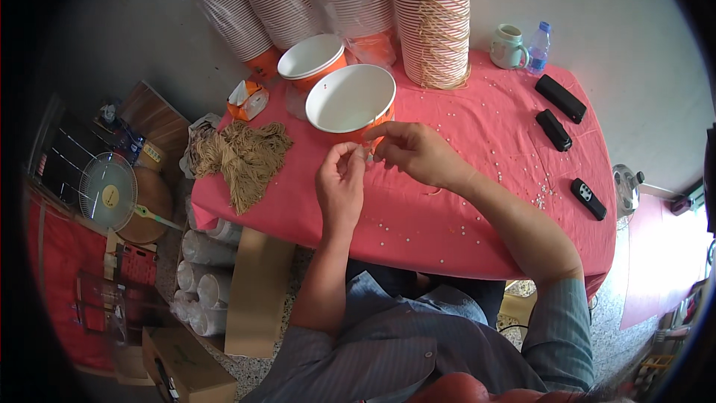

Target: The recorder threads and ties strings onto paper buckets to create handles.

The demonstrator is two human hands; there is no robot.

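My left hand [341, 183] and my right hand [418, 153] meet over the table, just in front of a large white-lined orange paper tub [350, 98]. The fingertips of my left hand are pinched together. Those of my right hand curl in close beside them, also in a pinch. Whatever lies between the fingertips is very small, and I cannot make it out. A short piece of thin cord [434, 192] shows on the cloth below my right wrist. Left of my hands lies a heap of tan cords [242, 157]. Small white beads [542, 198] are scattered over the table.
A red cloth covers the table [418, 224]. Behind stand nested tubs [312, 56], wrapped tub stacks [239, 19] and a tall stack [432, 30] draped with cords. At right are a mug [509, 48], a bottle [538, 48] and several black devices [560, 98]. A carton [257, 295] stands below left.
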